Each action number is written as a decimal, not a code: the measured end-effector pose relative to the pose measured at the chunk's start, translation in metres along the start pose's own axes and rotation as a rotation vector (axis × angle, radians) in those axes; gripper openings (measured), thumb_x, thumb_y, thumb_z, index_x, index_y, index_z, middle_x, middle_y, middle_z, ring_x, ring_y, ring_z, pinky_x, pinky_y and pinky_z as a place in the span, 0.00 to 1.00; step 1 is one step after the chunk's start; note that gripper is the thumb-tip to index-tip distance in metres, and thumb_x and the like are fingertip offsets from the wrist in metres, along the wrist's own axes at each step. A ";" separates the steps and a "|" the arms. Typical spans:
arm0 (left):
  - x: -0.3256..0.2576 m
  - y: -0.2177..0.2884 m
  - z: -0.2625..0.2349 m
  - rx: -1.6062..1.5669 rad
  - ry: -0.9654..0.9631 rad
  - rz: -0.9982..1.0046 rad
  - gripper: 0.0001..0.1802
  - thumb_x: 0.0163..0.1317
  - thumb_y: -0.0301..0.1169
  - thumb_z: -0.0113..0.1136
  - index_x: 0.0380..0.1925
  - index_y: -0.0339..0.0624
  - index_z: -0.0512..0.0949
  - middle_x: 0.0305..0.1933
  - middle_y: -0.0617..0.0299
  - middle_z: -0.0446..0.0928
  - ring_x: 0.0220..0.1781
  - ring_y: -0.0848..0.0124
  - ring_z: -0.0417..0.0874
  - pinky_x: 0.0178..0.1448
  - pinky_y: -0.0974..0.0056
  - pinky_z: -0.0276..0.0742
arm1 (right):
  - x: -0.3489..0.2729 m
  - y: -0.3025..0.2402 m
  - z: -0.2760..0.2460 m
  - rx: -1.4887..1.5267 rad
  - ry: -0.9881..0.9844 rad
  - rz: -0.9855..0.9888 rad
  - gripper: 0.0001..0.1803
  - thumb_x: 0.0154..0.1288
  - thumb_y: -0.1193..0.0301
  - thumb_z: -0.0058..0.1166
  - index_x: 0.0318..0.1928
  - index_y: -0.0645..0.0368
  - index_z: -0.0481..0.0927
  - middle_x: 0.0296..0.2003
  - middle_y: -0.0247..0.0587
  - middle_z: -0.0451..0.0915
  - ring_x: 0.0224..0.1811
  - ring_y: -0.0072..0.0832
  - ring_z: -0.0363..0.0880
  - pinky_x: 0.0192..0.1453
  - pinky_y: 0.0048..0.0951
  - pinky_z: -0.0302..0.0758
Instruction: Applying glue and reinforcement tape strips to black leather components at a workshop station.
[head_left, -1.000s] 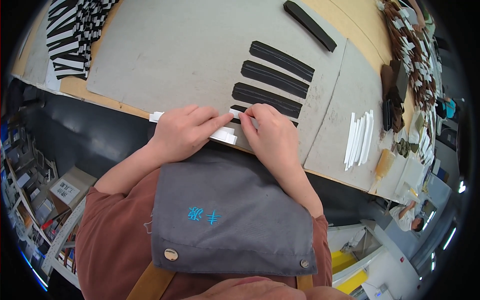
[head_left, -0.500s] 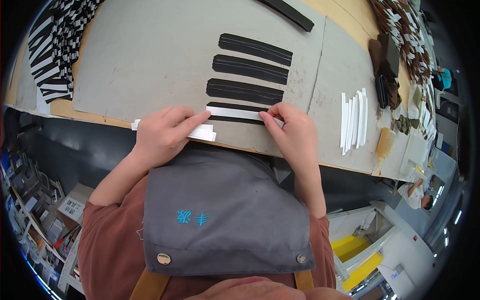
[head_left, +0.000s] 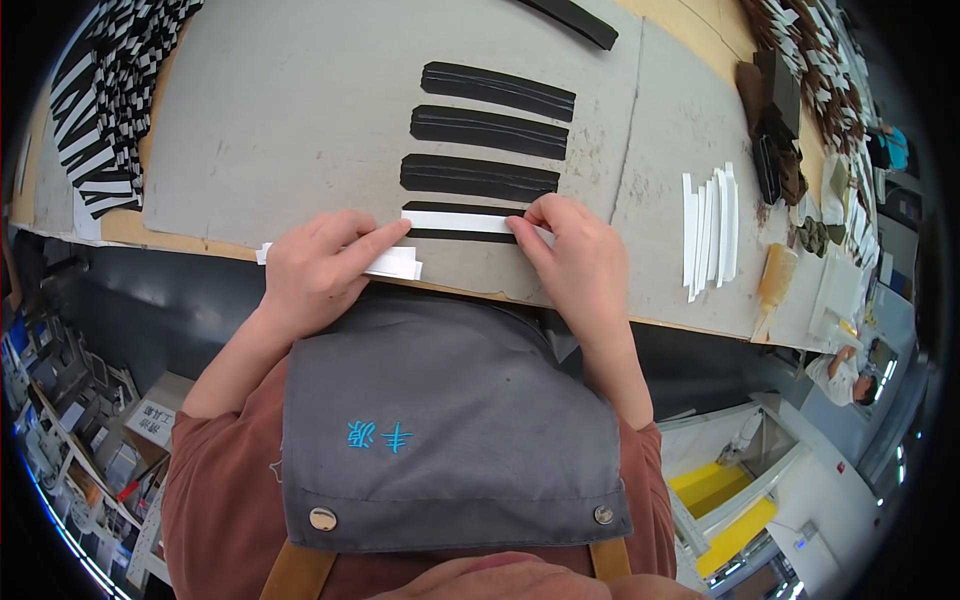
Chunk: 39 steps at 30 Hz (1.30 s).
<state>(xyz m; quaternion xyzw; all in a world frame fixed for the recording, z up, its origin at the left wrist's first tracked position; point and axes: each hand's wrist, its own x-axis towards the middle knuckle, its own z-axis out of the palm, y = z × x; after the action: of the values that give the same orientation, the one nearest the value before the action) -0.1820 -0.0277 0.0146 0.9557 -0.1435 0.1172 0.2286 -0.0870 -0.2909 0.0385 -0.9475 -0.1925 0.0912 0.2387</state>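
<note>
A white strip (head_left: 455, 221) lies lengthwise along the middle of a black strip (head_left: 470, 237) near the table's front edge. At its left end rests the index fingertip of my left hand (head_left: 318, 262), whose fingers are curled. Spare white strips (head_left: 398, 263) stick out on both sides from beneath that hand; its grip on them is partly hidden. My right hand (head_left: 578, 245) has thumb and forefinger closed at the white strip's right end. Beyond lie three black strips in a row: the nearest (head_left: 480, 177), the middle one (head_left: 490, 131) and the farthest (head_left: 498, 90).
Another black piece (head_left: 570, 20) lies at the far edge of the grey board (head_left: 280, 120). White strips (head_left: 710, 228) are laid out on the right, with an amber bottle (head_left: 776, 275) beside them. Black-and-white strips (head_left: 110, 110) are heaped at left, brown ones (head_left: 835, 80) at far right.
The whole view has shifted slightly, so the strips and hands sit a little farther left. Both hands keep their places at the white strip's ends.
</note>
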 end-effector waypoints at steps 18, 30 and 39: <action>0.050 0.047 0.022 -0.081 -0.159 0.164 0.35 0.48 0.23 0.70 0.61 0.49 0.82 0.37 0.67 0.76 0.36 0.68 0.80 0.37 0.62 0.77 | -0.058 0.053 0.018 0.038 0.360 -0.267 0.16 0.59 0.69 0.74 0.48 0.51 0.89 0.28 0.30 0.78 0.27 0.28 0.76 0.29 0.31 0.71; 0.050 0.061 0.039 0.032 -0.204 0.115 0.42 0.42 0.23 0.72 0.65 0.57 0.81 0.33 0.69 0.76 0.34 0.68 0.80 0.34 0.62 0.79 | -0.064 0.058 0.027 -0.047 0.425 -0.315 0.18 0.59 0.67 0.73 0.52 0.45 0.91 0.30 0.23 0.75 0.28 0.22 0.74 0.31 0.28 0.67; 0.053 0.060 0.037 0.116 -0.149 0.173 0.40 0.44 0.25 0.71 0.64 0.56 0.82 0.28 0.70 0.70 0.30 0.71 0.75 0.30 0.64 0.72 | -0.057 0.054 0.024 -0.067 0.424 -0.289 0.18 0.60 0.66 0.72 0.53 0.44 0.90 0.29 0.23 0.75 0.28 0.23 0.74 0.32 0.29 0.67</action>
<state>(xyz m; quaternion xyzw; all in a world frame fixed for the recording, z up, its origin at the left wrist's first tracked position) -0.1468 -0.1083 0.0224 0.9575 -0.2348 0.0732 0.1509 -0.1281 -0.3484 -0.0041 -0.9155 -0.2742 -0.1510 0.2528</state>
